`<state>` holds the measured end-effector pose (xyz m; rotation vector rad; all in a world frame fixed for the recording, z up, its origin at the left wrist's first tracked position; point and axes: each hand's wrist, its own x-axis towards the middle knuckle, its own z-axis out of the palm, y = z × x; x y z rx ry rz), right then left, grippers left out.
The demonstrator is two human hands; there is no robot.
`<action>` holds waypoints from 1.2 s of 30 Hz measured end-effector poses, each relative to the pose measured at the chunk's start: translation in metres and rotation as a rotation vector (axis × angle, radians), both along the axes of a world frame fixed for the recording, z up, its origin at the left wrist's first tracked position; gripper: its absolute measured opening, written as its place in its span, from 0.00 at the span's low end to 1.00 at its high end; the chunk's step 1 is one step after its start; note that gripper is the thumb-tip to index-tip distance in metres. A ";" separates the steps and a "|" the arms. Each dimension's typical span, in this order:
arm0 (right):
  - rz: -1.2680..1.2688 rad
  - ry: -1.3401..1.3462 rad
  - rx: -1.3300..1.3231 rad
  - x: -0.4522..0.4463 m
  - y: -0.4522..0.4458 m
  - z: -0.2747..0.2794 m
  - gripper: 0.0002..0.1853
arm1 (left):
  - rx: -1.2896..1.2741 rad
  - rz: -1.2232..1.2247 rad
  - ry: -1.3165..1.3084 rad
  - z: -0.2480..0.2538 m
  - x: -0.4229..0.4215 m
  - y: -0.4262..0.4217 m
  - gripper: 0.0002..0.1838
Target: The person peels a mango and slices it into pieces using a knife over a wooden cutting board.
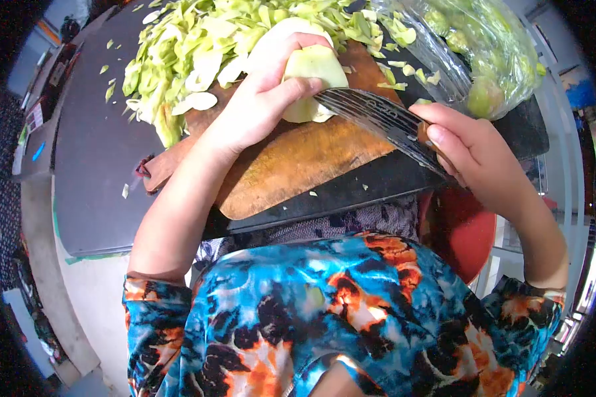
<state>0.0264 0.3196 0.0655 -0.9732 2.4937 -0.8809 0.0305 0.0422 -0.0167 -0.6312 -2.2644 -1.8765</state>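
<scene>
My left hand [261, 102] is wrapped round a peeled, pale green piece of vegetable [314, 65] with a flat cut face, above the wooden cutting board [304, 162]. I cannot tell its exact kind. In my right hand [477, 149] is a knife [381, 119] with a broad dark blade and a brown handle. The blade's tip end lies against the lower right side of the vegetable, close to my left thumb. Behind my left hand a pale rounded shape [275, 41] shows in part. Thin green slices [192, 49] are heaped on the board's far side and the table.
A clear plastic bag [493, 46] with green vegetables lies at the back right of the dark table [89, 165]. Small scraps [404, 69] are scattered beside it. The board's handle [172, 162] points left. Something red and rounded [467, 231] stands below the table's front edge.
</scene>
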 end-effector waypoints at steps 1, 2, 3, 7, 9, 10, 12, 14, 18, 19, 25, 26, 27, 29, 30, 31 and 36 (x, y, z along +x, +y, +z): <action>-0.001 -0.016 0.001 -0.001 -0.001 -0.001 0.17 | -0.015 0.005 0.013 -0.001 -0.002 -0.001 0.19; -0.003 -0.031 0.002 -0.001 -0.002 -0.002 0.17 | -0.030 0.011 0.028 -0.002 -0.003 -0.002 0.19; 0.009 -0.050 -0.003 -0.004 -0.004 -0.006 0.17 | -0.031 -0.001 0.038 -0.003 -0.002 -0.001 0.19; 0.030 -0.142 0.025 -0.006 -0.013 -0.005 0.17 | -0.087 -0.006 0.078 -0.001 0.002 0.000 0.20; 0.010 -0.122 0.059 -0.003 -0.017 0.000 0.16 | -0.067 -0.012 0.037 0.001 0.004 0.001 0.20; -0.010 -0.098 0.076 0.000 -0.017 0.001 0.15 | -0.026 -0.031 -0.011 0.003 0.008 0.003 0.20; 0.050 0.181 0.021 0.005 -0.008 -0.021 0.15 | -0.014 -0.055 -0.008 0.005 0.006 0.003 0.20; 0.096 0.396 0.068 0.011 -0.002 -0.026 0.14 | -0.063 -0.051 0.081 0.000 0.004 0.000 0.20; 0.123 0.586 0.383 0.028 0.000 -0.012 0.17 | -0.108 -0.039 0.072 0.001 0.001 -0.007 0.21; 0.111 0.583 0.406 0.029 0.001 -0.010 0.17 | -0.079 -0.037 0.054 0.000 0.001 -0.007 0.21; 0.062 0.551 0.320 0.027 0.011 -0.003 0.19 | 0.049 0.099 -0.036 0.003 -0.001 -0.008 0.21; 0.068 0.543 0.308 0.026 0.013 -0.001 0.19 | 0.168 0.133 -0.082 0.003 0.000 -0.006 0.22; -0.007 0.447 0.190 0.022 0.015 -0.001 0.19 | 0.287 0.168 -0.120 0.004 0.000 -0.007 0.22; -0.155 0.264 0.002 0.012 0.016 -0.001 0.18 | 0.625 0.186 -0.123 0.006 -0.003 -0.012 0.23; -0.233 0.179 -0.074 0.008 0.014 -0.001 0.18 | 0.797 0.190 -0.125 0.007 -0.004 -0.014 0.23; -0.318 0.101 -0.100 0.004 0.011 0.000 0.18 | 0.847 0.196 -0.069 0.008 -0.006 -0.022 0.26; -0.211 0.507 -0.296 -0.036 -0.030 -0.031 0.16 | 1.035 0.168 -0.018 0.027 -0.005 -0.028 0.27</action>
